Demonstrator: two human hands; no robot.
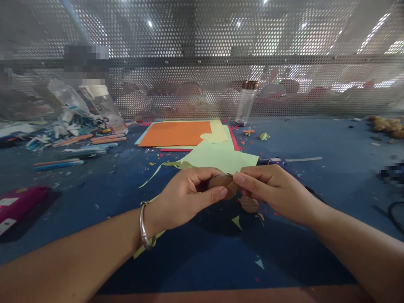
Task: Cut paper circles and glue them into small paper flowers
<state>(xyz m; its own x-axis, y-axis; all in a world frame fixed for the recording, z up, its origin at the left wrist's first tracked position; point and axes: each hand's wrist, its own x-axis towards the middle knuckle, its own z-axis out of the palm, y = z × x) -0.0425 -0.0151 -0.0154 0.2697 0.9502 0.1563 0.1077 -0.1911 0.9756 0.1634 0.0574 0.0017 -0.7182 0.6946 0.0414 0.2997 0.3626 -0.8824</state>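
My left hand (186, 191), with a silver bangle (143, 227) at the wrist, is closed on a brown rounded cardboard piece (220, 181), thumb on its near face. The fingertips of my right hand (268, 183) are pinched together at the piece's right edge. Something thin and dark shows along its top edge, too small to name. Just below my right fingers lies a second brown rounded piece (249, 204) on the blue table (195, 261). Behind my hands spreads a pale green paper sheet (217, 155).
Stacked coloured paper (176, 134) and a glass bottle (246, 103) stand before a perforated metal screen (189, 84). On the left are craft sticks (109, 139), a plastic bottle (109, 111) and a magenta pouch (27, 204). Paper scraps (236, 222) litter the tabletop.
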